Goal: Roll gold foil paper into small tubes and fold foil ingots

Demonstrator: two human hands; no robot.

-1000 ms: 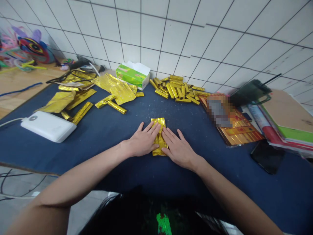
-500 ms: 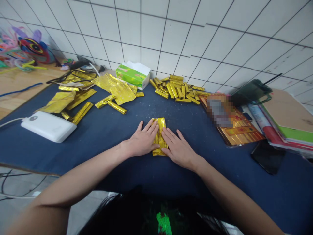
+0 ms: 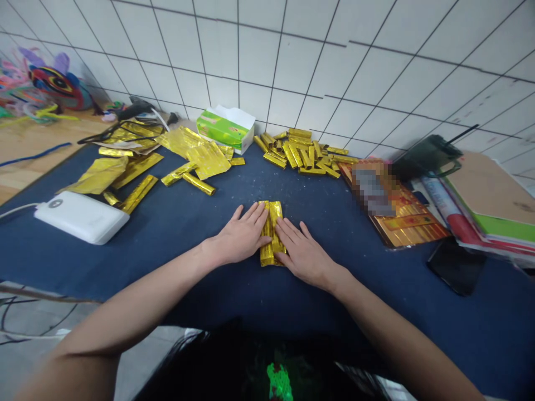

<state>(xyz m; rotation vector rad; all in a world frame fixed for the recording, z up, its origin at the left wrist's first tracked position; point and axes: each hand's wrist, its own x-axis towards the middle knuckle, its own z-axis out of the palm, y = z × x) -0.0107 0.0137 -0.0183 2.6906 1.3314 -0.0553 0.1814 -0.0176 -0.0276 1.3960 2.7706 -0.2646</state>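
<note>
A folded piece of gold foil paper (image 3: 271, 228) lies on the dark blue table cover (image 3: 175, 234) in front of me. My left hand (image 3: 240, 239) lies flat with its fingers stretched out, pressing the left side of the foil. My right hand (image 3: 303, 256) lies flat too, fingers extended onto the foil's right side. Both hands meet over the foil, and its far end shows between the fingertips.
A pile of folded gold pieces (image 3: 301, 151) sits at the back, loose gold sheets (image 3: 196, 153) at back left. A green tissue box (image 3: 225, 129), a white power bank (image 3: 81, 217), a gold paper stack (image 3: 397, 214), a black phone (image 3: 455, 266) and books (image 3: 485, 214) surround them.
The two hands have pushed the foil's sides closer together, so the piece looks narrower. Otherwise the hands stay where they were.
</note>
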